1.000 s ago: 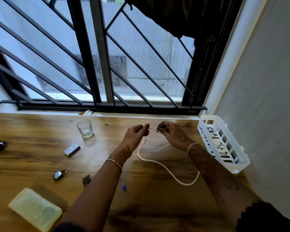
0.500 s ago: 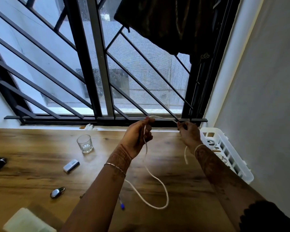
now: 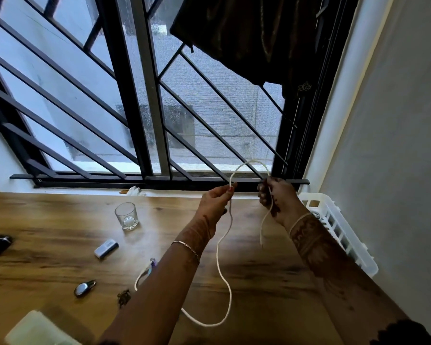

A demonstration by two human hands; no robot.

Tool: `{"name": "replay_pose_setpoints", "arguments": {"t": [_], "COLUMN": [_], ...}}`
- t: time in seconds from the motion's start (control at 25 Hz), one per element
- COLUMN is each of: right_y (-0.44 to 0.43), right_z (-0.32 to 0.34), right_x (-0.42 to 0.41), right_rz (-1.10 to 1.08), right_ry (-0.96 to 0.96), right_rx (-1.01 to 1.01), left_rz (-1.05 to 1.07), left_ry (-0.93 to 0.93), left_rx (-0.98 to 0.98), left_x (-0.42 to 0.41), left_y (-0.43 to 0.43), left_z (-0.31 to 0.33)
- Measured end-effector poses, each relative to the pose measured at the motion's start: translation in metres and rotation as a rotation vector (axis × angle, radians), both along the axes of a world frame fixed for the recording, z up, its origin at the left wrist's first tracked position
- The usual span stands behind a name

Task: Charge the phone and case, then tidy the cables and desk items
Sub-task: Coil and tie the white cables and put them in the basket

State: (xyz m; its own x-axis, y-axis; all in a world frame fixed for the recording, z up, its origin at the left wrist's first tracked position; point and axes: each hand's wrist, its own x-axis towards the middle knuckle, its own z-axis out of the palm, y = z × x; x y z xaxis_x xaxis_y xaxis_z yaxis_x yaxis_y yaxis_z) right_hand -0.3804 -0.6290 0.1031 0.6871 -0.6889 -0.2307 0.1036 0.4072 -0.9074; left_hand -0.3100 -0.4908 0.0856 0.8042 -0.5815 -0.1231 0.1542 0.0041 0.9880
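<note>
Okay, my left hand (image 3: 217,202) and right hand (image 3: 276,200) each pinch a thin white cable (image 3: 220,265), arched between them, slack looping down to the wood-grain desk (image 3: 47,220). White slotted plastic basket (image 3: 339,220) by my right wrist holds some wires.

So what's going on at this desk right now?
A person holds a white cable up over the wooden desk, the left hand and right hand each pinching it so a loop arches between them. The long end hangs down and trails on the desk. A white basket sits at the right, by the wall.
</note>
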Motion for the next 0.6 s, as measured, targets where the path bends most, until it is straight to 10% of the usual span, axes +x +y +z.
{"name": "replay_pose_setpoints", "arguments": {"t": [0.16,0.32,0.6], "right_y": [0.005,0.007,0.01], "right_z": [0.014,0.009,-0.01], "right_x": [-0.007,-0.009,-0.009], "right_rz": [0.081,0.096,-0.278], "right_ry": [-0.104,0.003,0.35], "right_rx": [0.118,-0.117,-0.946], "left_rz": [0.208,-0.228,-0.302], "left_ry": [-0.147,-0.2,0.116], "left_rx": [0.077,0.209,-0.028], "left_x": [-0.01,-0.026,-0.038], "left_y": [-0.008,-0.01,-0.008], "left_z": [-0.001,0.003,0.017]}}
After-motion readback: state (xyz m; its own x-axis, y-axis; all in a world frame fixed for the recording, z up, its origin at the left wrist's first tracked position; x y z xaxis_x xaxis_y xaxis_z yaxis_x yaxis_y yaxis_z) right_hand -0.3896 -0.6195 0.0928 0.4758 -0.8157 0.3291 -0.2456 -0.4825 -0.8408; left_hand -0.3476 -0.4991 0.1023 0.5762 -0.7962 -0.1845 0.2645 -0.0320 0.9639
